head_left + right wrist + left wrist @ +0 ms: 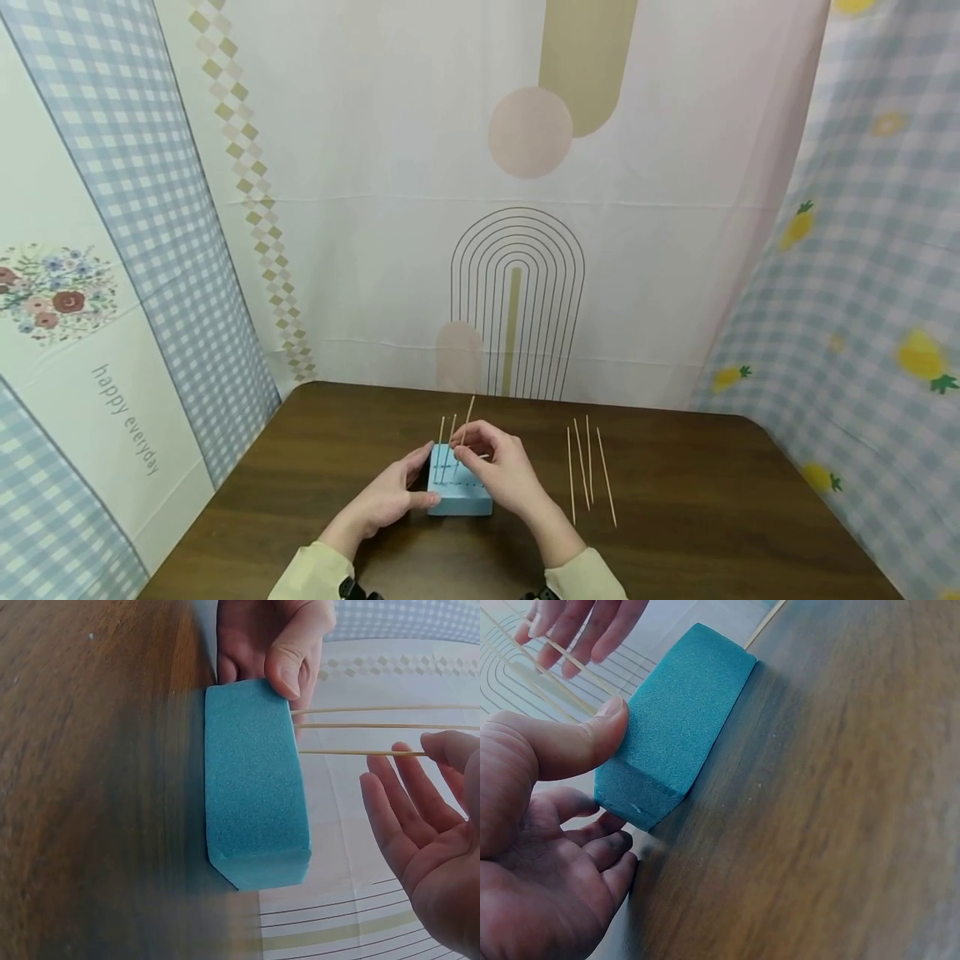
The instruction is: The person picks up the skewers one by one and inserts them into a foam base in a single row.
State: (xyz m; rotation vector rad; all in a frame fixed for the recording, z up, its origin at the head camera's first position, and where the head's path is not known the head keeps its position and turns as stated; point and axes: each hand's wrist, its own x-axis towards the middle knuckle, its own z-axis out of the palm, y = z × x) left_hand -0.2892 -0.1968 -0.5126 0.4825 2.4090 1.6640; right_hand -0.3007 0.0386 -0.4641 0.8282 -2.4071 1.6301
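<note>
A light blue foam block [461,505] lies on the table in the head view, with a row of small dark marks on its top. My left hand [392,498] grips its left end, thumb at the near top edge and fingers around the side. Two thin wooden skewers [390,726] stand upright in the block near that hand. My right hand [501,468], above the block, pinches a third skewer [345,752] between thumb and finger. In the right wrist view this skewer's lower end meets the block's top; how deep it sits is hidden.
Several loose skewers [582,467] lie on the brown wooden table [690,500] to the right of my right hand. A patterned cloth [375,275] hangs behind the table, and checked cloths [862,292] hang at both sides.
</note>
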